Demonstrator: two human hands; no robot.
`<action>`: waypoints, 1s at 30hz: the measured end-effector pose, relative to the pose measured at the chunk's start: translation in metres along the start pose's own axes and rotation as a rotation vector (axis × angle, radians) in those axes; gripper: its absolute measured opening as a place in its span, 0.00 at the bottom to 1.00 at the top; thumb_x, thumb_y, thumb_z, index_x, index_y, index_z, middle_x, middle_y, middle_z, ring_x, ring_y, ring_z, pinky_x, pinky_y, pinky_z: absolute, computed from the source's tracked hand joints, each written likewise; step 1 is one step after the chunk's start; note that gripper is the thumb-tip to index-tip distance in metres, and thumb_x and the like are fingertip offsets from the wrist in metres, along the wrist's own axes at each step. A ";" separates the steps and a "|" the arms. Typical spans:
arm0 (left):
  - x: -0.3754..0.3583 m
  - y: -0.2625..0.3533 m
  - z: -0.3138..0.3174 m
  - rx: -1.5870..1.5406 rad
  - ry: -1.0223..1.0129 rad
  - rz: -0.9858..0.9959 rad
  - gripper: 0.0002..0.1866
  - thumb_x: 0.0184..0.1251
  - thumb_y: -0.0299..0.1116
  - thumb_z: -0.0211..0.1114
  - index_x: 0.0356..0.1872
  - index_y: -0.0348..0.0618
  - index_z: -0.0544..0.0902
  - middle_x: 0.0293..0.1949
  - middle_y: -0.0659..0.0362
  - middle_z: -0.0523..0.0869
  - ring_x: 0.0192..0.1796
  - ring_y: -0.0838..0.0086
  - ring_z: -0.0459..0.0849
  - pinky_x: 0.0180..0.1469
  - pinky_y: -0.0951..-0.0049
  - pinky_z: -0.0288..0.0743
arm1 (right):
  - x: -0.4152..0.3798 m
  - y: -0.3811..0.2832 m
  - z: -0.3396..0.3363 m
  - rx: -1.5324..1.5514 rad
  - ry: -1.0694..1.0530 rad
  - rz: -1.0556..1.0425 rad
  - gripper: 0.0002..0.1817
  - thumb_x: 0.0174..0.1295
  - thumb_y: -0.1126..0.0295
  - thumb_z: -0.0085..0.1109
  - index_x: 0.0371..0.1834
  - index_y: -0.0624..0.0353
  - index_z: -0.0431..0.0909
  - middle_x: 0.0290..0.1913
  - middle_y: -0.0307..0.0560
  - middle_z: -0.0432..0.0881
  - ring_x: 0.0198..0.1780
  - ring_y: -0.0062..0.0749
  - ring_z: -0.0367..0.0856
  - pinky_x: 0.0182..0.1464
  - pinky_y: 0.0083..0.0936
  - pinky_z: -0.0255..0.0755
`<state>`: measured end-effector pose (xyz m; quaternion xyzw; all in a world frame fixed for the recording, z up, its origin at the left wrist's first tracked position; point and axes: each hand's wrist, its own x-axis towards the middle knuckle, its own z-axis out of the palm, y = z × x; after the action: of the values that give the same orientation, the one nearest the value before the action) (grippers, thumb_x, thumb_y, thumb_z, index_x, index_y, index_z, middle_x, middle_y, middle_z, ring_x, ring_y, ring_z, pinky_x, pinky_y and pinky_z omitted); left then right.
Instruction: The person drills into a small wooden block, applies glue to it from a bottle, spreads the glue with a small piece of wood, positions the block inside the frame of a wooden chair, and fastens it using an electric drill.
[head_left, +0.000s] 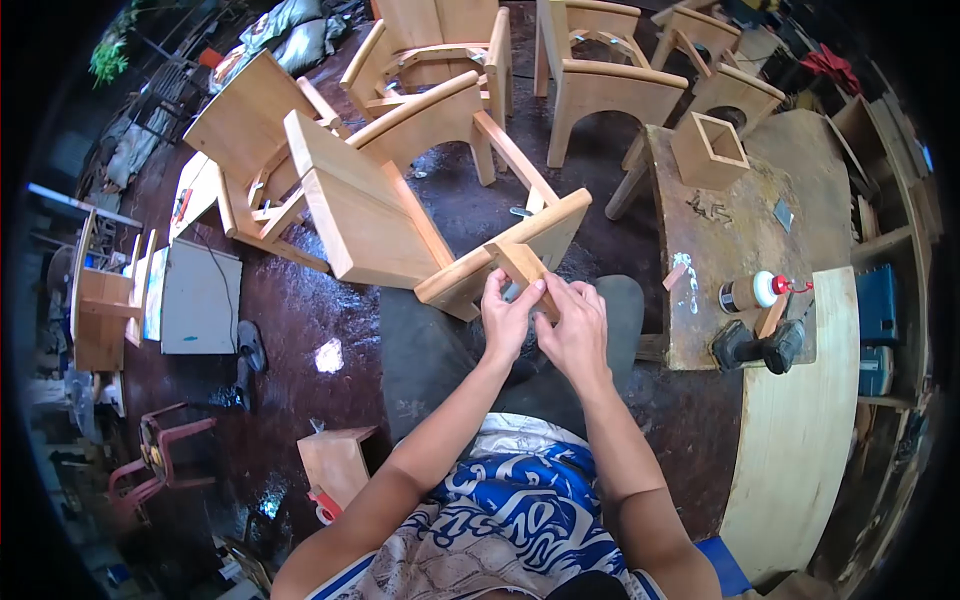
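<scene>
Grey metal or painted board faces the low cabinet point(202, 305) at the far left, with a dark sandal point(252, 346) on the floor just beside it. Next comes an unfinished wooden chair point(245, 125), then a second one, the tilted chair point(365, 225) directly before the person, its back panel leaning to the left and its rounded armrest point(460, 272) slanting from lower left to upper right.

At the near side of that armrest, the left hand point(508, 318) pinches a short wooden block point(522, 264) between thumb and fingers. The step in hand looks like positioning or checking this block by the chair; the next move seems to call for a steady two-handed hold and a careful choice of angle. The block's long axis runs from upper left, away from the person, to lower right, toward them, crossing the armrest's line; whether the two touch, I cannot tell. The right hand point(578, 322) grips its right side with bent fingers.

Farther right, the stained workbench point(745, 255) bears an open wooden box point(706, 152), a red-capped bottle point(738, 293) and a dark tool point(785, 346).
</scene>
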<state>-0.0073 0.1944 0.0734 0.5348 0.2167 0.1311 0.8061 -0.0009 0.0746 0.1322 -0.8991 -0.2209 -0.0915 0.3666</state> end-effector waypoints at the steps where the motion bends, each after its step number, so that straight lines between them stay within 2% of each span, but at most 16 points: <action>1: -0.003 0.007 0.000 0.061 0.022 0.019 0.25 0.63 0.28 0.75 0.58 0.35 0.76 0.53 0.54 0.82 0.54 0.72 0.83 0.58 0.70 0.78 | 0.003 0.000 0.003 -0.028 -0.015 -0.016 0.35 0.45 0.73 0.72 0.62 0.65 0.77 0.56 0.55 0.85 0.53 0.49 0.82 0.57 0.41 0.72; 2: 0.003 -0.004 -0.007 0.199 0.033 0.132 0.27 0.63 0.29 0.75 0.60 0.34 0.74 0.54 0.52 0.82 0.59 0.70 0.80 0.62 0.68 0.75 | 0.007 -0.001 0.008 -0.021 -0.023 -0.030 0.35 0.45 0.73 0.72 0.62 0.65 0.77 0.56 0.55 0.85 0.53 0.49 0.82 0.57 0.41 0.72; 4: 0.002 0.006 -0.004 0.069 0.012 0.163 0.29 0.62 0.28 0.74 0.63 0.33 0.72 0.56 0.50 0.82 0.61 0.69 0.79 0.64 0.67 0.73 | 0.013 0.000 0.016 -0.030 0.024 -0.087 0.34 0.46 0.72 0.71 0.62 0.65 0.78 0.56 0.56 0.85 0.54 0.47 0.83 0.58 0.40 0.72; 9: -0.005 0.030 -0.002 0.046 -0.048 0.196 0.34 0.62 0.28 0.74 0.67 0.30 0.68 0.62 0.47 0.79 0.61 0.66 0.81 0.62 0.66 0.77 | 0.026 0.001 0.029 -0.016 0.139 -0.101 0.33 0.48 0.69 0.72 0.62 0.65 0.78 0.54 0.56 0.86 0.53 0.46 0.85 0.59 0.39 0.71; 12: -0.013 0.041 -0.005 0.101 -0.080 0.213 0.36 0.61 0.31 0.74 0.69 0.31 0.69 0.63 0.44 0.80 0.61 0.63 0.82 0.63 0.66 0.77 | 0.030 0.005 0.029 0.005 0.137 -0.021 0.35 0.48 0.66 0.75 0.62 0.65 0.78 0.52 0.54 0.87 0.51 0.46 0.85 0.58 0.39 0.71; 14: -0.014 0.051 -0.012 0.434 -0.192 0.348 0.34 0.59 0.34 0.76 0.65 0.32 0.74 0.60 0.43 0.83 0.61 0.59 0.83 0.64 0.64 0.76 | 0.031 0.010 0.029 0.120 0.177 0.185 0.36 0.48 0.62 0.77 0.61 0.66 0.78 0.49 0.53 0.88 0.48 0.47 0.85 0.56 0.42 0.73; 15: -0.016 0.059 -0.014 0.534 -0.149 0.431 0.31 0.57 0.36 0.77 0.61 0.34 0.79 0.57 0.43 0.84 0.62 0.55 0.83 0.65 0.62 0.75 | 0.031 0.027 0.035 0.292 0.153 0.225 0.33 0.52 0.64 0.77 0.60 0.68 0.78 0.46 0.50 0.89 0.45 0.39 0.88 0.53 0.37 0.78; 16: -0.014 0.079 -0.020 0.632 -0.153 0.526 0.31 0.57 0.34 0.77 0.62 0.34 0.79 0.59 0.48 0.84 0.64 0.59 0.81 0.68 0.64 0.72 | 0.033 0.035 0.034 0.292 0.151 0.214 0.33 0.52 0.64 0.77 0.60 0.68 0.78 0.46 0.50 0.89 0.45 0.39 0.88 0.53 0.37 0.78; 18: -0.002 0.146 -0.035 0.814 -0.012 0.980 0.27 0.56 0.34 0.73 0.58 0.36 0.82 0.56 0.48 0.84 0.59 0.57 0.82 0.64 0.59 0.73 | 0.033 0.049 0.030 0.903 0.139 0.388 0.28 0.57 0.71 0.75 0.60 0.69 0.78 0.46 0.47 0.89 0.44 0.29 0.87 0.51 0.28 0.81; 19: 0.016 0.165 -0.056 0.875 0.099 1.057 0.27 0.57 0.36 0.72 0.58 0.36 0.81 0.56 0.47 0.84 0.61 0.57 0.80 0.66 0.58 0.71 | 0.032 0.059 0.022 0.983 0.090 0.472 0.26 0.58 0.77 0.73 0.61 0.69 0.78 0.47 0.45 0.88 0.45 0.23 0.86 0.51 0.22 0.81; 20: 0.037 0.191 -0.069 0.811 0.269 1.090 0.29 0.49 0.36 0.77 0.54 0.36 0.82 0.53 0.47 0.84 0.57 0.53 0.81 0.66 0.57 0.70 | 0.031 0.069 0.017 0.990 0.124 0.511 0.24 0.59 0.75 0.72 0.59 0.67 0.79 0.46 0.44 0.87 0.44 0.23 0.86 0.50 0.22 0.79; 21: 0.066 0.217 -0.094 0.927 0.390 1.125 0.32 0.52 0.38 0.77 0.59 0.35 0.80 0.59 0.46 0.81 0.63 0.53 0.77 0.68 0.54 0.67 | 0.031 0.089 0.016 1.055 0.118 0.528 0.22 0.60 0.73 0.71 0.57 0.67 0.80 0.45 0.42 0.87 0.43 0.23 0.85 0.50 0.22 0.79; 24: 0.182 0.247 -0.163 0.974 0.630 0.799 0.33 0.54 0.38 0.77 0.61 0.34 0.78 0.62 0.45 0.80 0.66 0.54 0.75 0.69 0.57 0.67 | 0.041 0.119 0.013 1.265 0.175 0.695 0.15 0.65 0.67 0.67 0.52 0.60 0.81 0.43 0.40 0.87 0.42 0.25 0.86 0.46 0.24 0.79; 26: 0.230 0.230 -0.195 0.735 0.418 0.387 0.31 0.52 0.34 0.76 0.59 0.33 0.79 0.55 0.48 0.84 0.58 0.58 0.81 0.63 0.61 0.73 | 0.049 0.128 0.013 1.323 0.257 0.726 0.13 0.63 0.68 0.70 0.47 0.61 0.83 0.39 0.38 0.86 0.37 0.22 0.84 0.42 0.21 0.75; 27: 0.232 0.231 -0.192 0.517 0.168 0.122 0.29 0.49 0.30 0.74 0.56 0.33 0.79 0.49 0.49 0.86 0.52 0.61 0.84 0.58 0.64 0.76 | 0.048 0.125 0.010 1.333 0.268 0.728 0.13 0.63 0.68 0.70 0.47 0.61 0.83 0.39 0.38 0.86 0.37 0.22 0.84 0.42 0.21 0.75; 30: 0.229 0.234 -0.189 0.748 0.200 0.235 0.24 0.44 0.22 0.67 0.49 0.32 0.81 0.39 0.54 0.86 0.40 0.66 0.85 0.48 0.67 0.79 | 0.039 0.117 0.003 1.361 0.351 0.755 0.12 0.63 0.68 0.70 0.47 0.60 0.83 0.37 0.38 0.87 0.36 0.21 0.84 0.40 0.20 0.74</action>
<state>0.1048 0.5398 0.1773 0.7970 0.2642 0.1856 0.5104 0.0883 0.0157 0.0700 -0.4643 0.1520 0.0533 0.8709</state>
